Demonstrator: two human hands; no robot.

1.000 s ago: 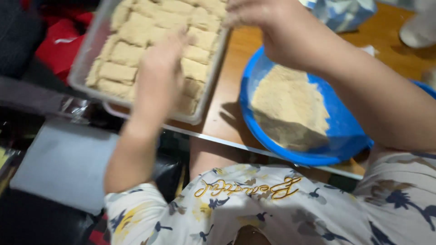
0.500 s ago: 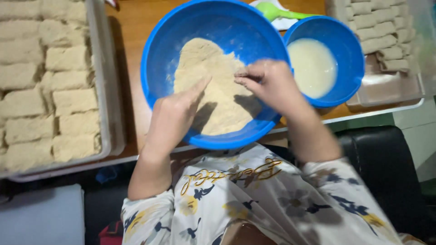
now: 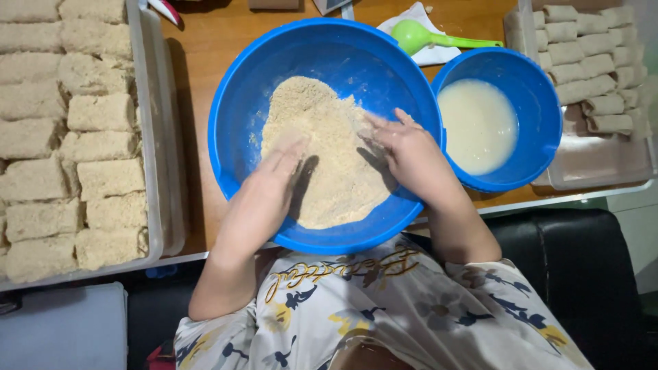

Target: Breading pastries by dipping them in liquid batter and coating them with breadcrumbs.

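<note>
Your left hand (image 3: 264, 195) lies flat in the breadcrumbs (image 3: 322, 147), fingers straight and together, grasping nothing that shows. Your right hand (image 3: 411, 154) faces it across the heap, fingers loosely curled with their tips in the crumbs; whether anything sits beneath them cannot be told. The two hands bracket the middle of the pile, likely so the crumbs can be pushed inward from both sides.

The crumbs fill the floor of a big blue bowl (image 3: 240, 109) set at the near edge of the wooden desk (image 3: 199, 82), right in front of your patterned shirt (image 3: 384, 308), which keeps both arms short and the spill inside the rim.

Touching that bowl on your right is a smaller blue bowl (image 3: 541, 103) holding pale batter (image 3: 476, 123), close enough for a dipped piece to cross without dripping far. Behind it a green spoon (image 3: 439, 40) rests on a white paper napkin (image 3: 418, 14).

Further right, a clear tray (image 3: 596, 164) holds smooth, uncoated rolls (image 3: 589, 65), stacked toward its far end, its near part bare. On your left, a second tray (image 3: 154, 137) is packed in rows with crumb-coated rolls (image 3: 103, 113).
</note>
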